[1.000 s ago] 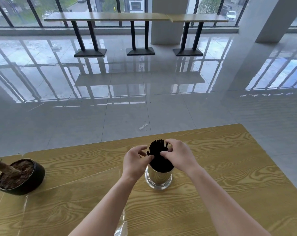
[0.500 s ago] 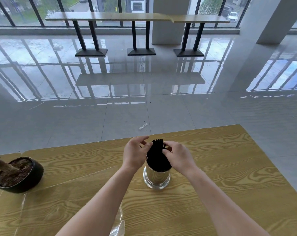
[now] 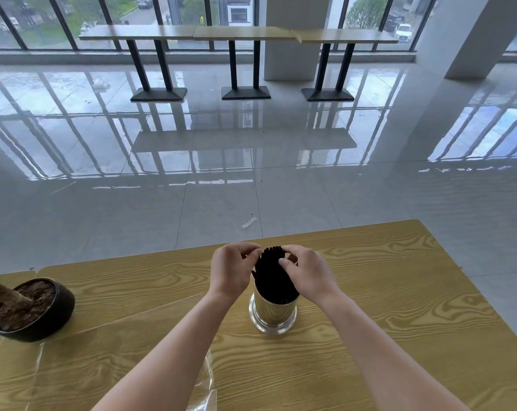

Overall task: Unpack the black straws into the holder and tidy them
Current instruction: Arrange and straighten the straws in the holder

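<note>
A bundle of black straws [image 3: 271,274] stands upright in a shiny metal holder [image 3: 273,314] in the middle of the wooden table [image 3: 399,307]. My left hand [image 3: 232,269] presses against the bundle's left side with its fingers curled at the straw tops. My right hand [image 3: 306,272] cups the right side, thumb laid across the front of the straws. Both hands squeeze the bundle together above the holder's rim. The lower part of the straws is hidden inside the holder.
A dark bowl-shaped pot [image 3: 29,311] with soil and a dry stump sits at the table's left edge. Clear plastic wrapping [image 3: 205,390] lies near the front edge between my arms. Beyond the table is glossy tiled floor with a scrap of wrapper [image 3: 249,223].
The straw tops, fanned out a second ago, are now gathered into a tight bundle. Both hands have closed in on it and sit slightly higher on the straws.
</note>
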{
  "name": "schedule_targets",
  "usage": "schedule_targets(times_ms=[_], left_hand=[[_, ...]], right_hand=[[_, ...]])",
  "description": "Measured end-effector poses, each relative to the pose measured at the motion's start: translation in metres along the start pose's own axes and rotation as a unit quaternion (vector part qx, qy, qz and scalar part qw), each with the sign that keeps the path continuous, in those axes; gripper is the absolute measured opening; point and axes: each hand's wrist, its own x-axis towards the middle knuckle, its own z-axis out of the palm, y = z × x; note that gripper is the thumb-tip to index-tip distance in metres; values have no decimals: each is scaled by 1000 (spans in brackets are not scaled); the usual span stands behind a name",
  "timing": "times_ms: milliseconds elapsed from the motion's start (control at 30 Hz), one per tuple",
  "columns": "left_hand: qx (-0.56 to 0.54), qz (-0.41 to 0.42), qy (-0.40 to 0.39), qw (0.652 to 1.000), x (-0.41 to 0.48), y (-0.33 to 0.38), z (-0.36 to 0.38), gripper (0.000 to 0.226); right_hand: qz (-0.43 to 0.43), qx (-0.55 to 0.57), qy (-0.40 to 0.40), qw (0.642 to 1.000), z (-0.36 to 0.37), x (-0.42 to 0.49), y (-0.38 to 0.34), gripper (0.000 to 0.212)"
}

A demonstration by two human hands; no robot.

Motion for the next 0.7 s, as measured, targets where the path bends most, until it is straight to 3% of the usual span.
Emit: schedule_targets(times_ms=[300,467,700], left_hand=[[23,-7,-30,999,4,-1,4,22],[26,-8,-79,996,11,1,7,14],[23,1,-61,998,9,-2,9,10]], right_hand=[[0,-30,10,1000,-4,9,-3,45],[2,-31,-12,999,-4,8,0,44],[-1,-10,-10,1000,-3,8,2,43]])
